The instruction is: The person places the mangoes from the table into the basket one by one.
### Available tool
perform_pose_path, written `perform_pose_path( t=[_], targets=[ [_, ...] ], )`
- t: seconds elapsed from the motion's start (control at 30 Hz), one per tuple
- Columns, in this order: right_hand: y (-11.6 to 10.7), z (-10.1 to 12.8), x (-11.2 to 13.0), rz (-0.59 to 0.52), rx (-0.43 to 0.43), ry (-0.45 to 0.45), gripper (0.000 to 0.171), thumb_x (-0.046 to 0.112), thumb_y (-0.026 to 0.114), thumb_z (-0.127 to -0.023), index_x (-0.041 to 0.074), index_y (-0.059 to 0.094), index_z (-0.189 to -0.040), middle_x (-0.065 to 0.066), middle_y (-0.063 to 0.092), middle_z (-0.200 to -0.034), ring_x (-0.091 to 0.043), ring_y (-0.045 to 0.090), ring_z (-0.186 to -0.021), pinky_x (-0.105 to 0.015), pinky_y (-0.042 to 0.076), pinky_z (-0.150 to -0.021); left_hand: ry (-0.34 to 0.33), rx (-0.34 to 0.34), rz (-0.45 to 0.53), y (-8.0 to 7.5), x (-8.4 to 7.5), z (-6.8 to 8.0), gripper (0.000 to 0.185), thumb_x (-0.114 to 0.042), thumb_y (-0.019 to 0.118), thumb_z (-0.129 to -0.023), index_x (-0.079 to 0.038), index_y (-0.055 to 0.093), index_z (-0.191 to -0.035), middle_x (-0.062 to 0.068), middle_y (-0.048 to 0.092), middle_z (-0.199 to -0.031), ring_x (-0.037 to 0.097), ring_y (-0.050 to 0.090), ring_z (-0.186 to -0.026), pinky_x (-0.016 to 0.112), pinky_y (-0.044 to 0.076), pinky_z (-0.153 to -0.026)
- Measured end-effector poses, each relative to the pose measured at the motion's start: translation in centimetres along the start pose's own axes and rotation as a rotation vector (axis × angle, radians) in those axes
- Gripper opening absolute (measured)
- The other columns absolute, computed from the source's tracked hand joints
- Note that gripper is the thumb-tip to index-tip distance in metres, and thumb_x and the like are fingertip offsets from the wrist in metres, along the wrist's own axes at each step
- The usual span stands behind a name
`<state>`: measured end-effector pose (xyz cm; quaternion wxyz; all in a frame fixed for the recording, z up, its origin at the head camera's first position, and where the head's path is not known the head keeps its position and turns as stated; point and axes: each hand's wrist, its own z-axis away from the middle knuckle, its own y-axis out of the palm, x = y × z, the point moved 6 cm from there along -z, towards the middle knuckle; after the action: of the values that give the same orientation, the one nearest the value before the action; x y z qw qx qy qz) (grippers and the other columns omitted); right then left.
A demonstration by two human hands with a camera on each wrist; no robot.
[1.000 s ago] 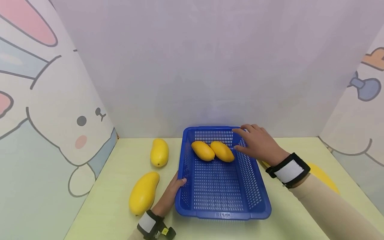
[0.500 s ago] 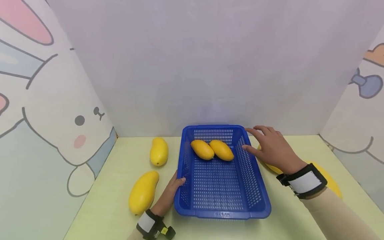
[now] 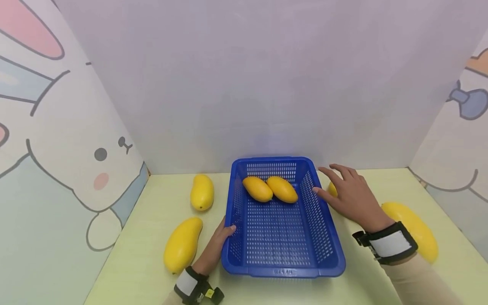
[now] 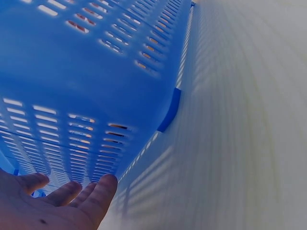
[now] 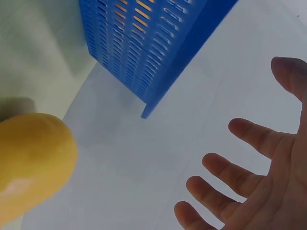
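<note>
Here's the left hand [image 3: 214, 248] gripping the blue perforated plastic basket [image 3: 276, 237] at its left side, thumb over the rim, fingers along the outer wall. Two orange-yellow oval mangoes [image 3: 258, 189] lie side by side at its far end! The right hand [image 3: 355, 198] hangs beside the right rim, fingers spread, holding nothing, above a partly hidden yellow rounded fruit [image 3: 333, 189]. A large yellow elongated mango [image 3: 413, 231] lies near that wrist; two curved yellow mangoes [image 3: 183, 245] lie left of the basket on the pale yellow-green tabletop [image 3: 129, 254].

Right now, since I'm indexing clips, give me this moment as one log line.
left hand: holds blue plastic basket | right hand: empty, fingers spread | basket contents: two mangoes
</note>
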<state>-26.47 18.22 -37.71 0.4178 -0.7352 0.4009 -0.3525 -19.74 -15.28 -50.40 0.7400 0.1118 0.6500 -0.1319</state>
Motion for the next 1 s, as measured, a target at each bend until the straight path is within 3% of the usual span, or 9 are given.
perform_pose_path(
  t=[0.47, 1.0],
  targets=[
    [2.0, 1.7, -0.6, -0.053, -0.015, 0.040, 0.064, 0.045, 0.067, -0.094, 0.003, 0.056, -0.142, -0.028, 0.050, -0.141, -0.050, 0.043, -0.128, -0.069, 0.035, -0.100, -0.007, -0.002, 0.006, -0.1, 0.1, 0.2, 0.068, -0.039, 0.034, -0.106, -0.023, 0.002, -0.165, 0.014, 0.016, -0.167, 0.039, 0.025, -0.147, 0.064, 0.020, -0.116],
    [2.8, 2.9, -1.2, -0.128, -0.068, 0.096, 0.058, 0.038, 0.069, -0.093, 0.003, 0.058, -0.138, -0.030, 0.050, -0.139, -0.054, 0.043, -0.125, -0.072, 0.032, -0.099, -0.036, 0.000, 0.002, -0.2, 0.1, 0.0, 0.072, -0.042, 0.034, -0.105, -0.022, -0.001, -0.164, 0.014, 0.011, -0.168, 0.038, 0.021, -0.149, 0.064, 0.016, -0.117]
  ],
)
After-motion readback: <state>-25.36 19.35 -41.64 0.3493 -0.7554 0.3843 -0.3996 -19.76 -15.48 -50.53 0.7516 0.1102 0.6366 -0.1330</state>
